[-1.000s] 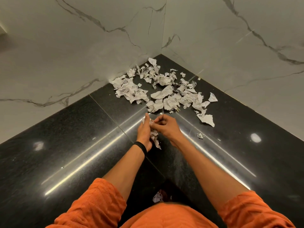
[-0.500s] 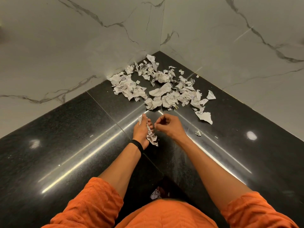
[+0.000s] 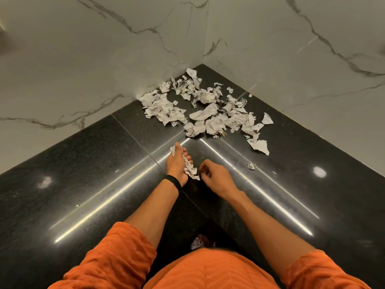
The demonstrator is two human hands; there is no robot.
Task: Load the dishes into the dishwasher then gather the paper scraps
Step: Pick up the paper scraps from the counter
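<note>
A heap of torn, crumpled white paper scraps (image 3: 208, 109) lies in the back corner of the black granite counter (image 3: 93, 174). My left hand (image 3: 176, 163), with a black band at the wrist, holds a bunch of crumpled scraps (image 3: 190, 168) against its palm. Just to the right, my right hand (image 3: 215, 177) hovers over the counter with its fingers curled; I see no paper in it. One tiny scrap (image 3: 251, 166) lies alone to the right of my right hand. A larger torn piece (image 3: 260, 146) marks the heap's near right edge.
White marble walls (image 3: 104, 59) close the corner on both sides behind the heap. The counter has an inner corner edge near my body, and a scrap (image 3: 196, 243) lies on the floor below it. Bright light reflections streak the glossy granite.
My right hand has drawn back from my left hand, down and to the right. The left hand keeps its bunch of scraps and has lowered slightly. The heap is unchanged.
</note>
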